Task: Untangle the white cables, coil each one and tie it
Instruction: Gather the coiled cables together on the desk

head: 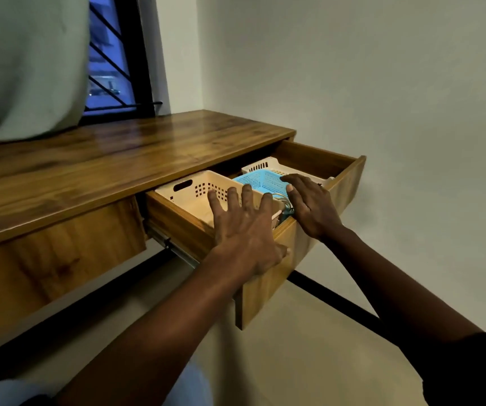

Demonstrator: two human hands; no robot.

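A wooden drawer (350, 183) stands pulled out from the desk (118, 159). Inside it are a cream basket (186, 189) on the left, a blue perforated basket (261, 181) in the middle and a white basket (268, 164) behind. A few pale cables (282, 200) peek out between my hands, mostly hidden. My left hand (243, 227) lies with spread straight fingers over the drawer's front edge and the cream basket. My right hand (309, 205) rests flat on the blue basket, fingers straight.
A pale curtain (27, 63) hangs over the desk's left end in front of a barred window (110, 68). A plain wall lies to the right. Black desk frame bars (335, 301) run below the drawer above a light floor.
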